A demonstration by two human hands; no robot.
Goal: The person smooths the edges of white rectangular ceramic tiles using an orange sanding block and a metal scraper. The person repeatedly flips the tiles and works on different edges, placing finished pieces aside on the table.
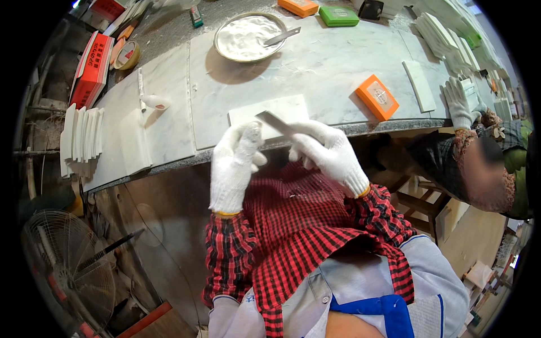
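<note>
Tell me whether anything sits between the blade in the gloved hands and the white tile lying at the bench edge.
Nothing visible does. The right hand holds the blade directly over the white tile; the left hand is beside it, at the blade's near end.

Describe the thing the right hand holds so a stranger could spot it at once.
Start at the pale marble worktop and come to its near edge, where two white-gloved hands meet. The right hand grips a thin grey metal blade, angled over a white tile; unlike the orange block, it is slim and dull.

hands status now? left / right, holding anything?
Left hand: open, fingertips at the metal blade tip, gripping nothing.
Right hand: closed on the metal blade.
</note>
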